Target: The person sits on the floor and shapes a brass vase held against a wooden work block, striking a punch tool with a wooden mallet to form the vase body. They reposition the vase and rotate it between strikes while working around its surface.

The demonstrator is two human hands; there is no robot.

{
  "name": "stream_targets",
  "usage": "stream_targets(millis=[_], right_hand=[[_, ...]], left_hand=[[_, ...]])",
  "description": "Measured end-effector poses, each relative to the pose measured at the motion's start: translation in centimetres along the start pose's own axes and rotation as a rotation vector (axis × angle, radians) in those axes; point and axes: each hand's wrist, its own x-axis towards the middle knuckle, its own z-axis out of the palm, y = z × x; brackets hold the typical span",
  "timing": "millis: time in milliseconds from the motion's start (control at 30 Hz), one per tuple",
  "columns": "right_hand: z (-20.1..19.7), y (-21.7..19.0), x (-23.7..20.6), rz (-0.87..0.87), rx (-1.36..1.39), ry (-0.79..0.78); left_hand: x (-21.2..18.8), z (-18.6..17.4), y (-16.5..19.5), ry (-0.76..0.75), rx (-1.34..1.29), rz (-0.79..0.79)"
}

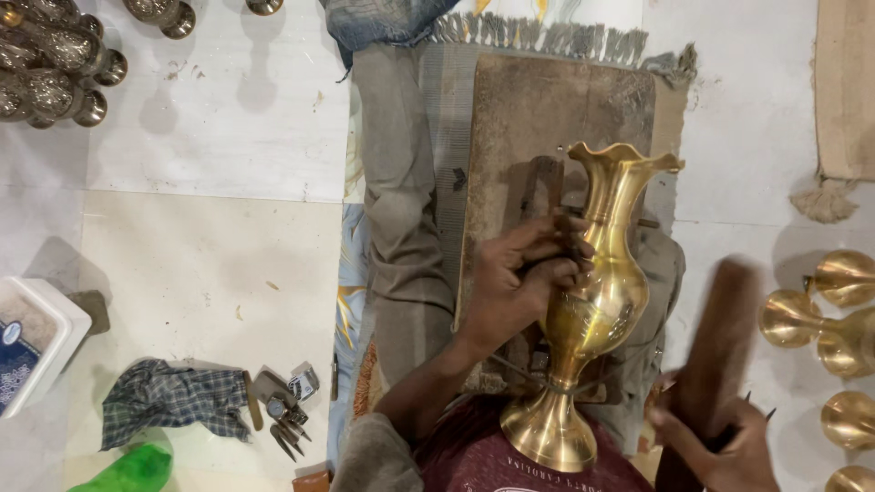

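Note:
A shiny brass vase (597, 301) with a fluted rim lies tilted across my lap, its round foot toward me and its mouth pointing away. My left hand (519, 278) rests on the vase's neck and belly, fingers closed around a small dark metal tool pressed against the brass. My right hand (715, 437) grips a long dark wooden stick (715, 337), blurred with motion, raised at the right of the vase. A worn wooden board (547, 109) lies under the vase on a fringed mat.
Several plain brass vases (825, 319) lie at the right edge. Engraved brass pieces (50, 59) are stacked at the top left. A checked cloth (173, 401), small metal punches (287, 433), a green object (128, 469) and a white box (36, 342) sit on the pale floor at the left.

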Motion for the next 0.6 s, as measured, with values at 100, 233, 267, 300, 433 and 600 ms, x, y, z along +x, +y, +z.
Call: stream_targets(millis=[100,233,267,300,433,600], right_hand=[[-0.9,-2.1,1.2,-0.303,0.104,-0.009],[-0.8,-4.6,3.7,-0.035,0.009,0.032],[-0.8,-5.5,4.4,0.004,-0.145,0.074],[-1.1,-6.7,5.0,0.041,-0.224,0.061],[-3.3,-12.2,7.3,-0.085,-0.535,0.025],[-6.1,-15.7,10.4,0.064,-0.949,-0.130]], left_hand=[[0.6,0.1,0.7,-0.056,0.000,-0.100],[0.7,-0.3,0.8,-0.163,-0.020,-0.129],[0.8,-0.4,0.8,-0.187,-0.007,-0.124],[1.0,-0.6,0.7,-0.214,0.004,-0.117],[1.9,-1.1,0.7,-0.377,0.222,0.010],[2.6,-0.9,0.1,-0.408,0.312,0.011]])
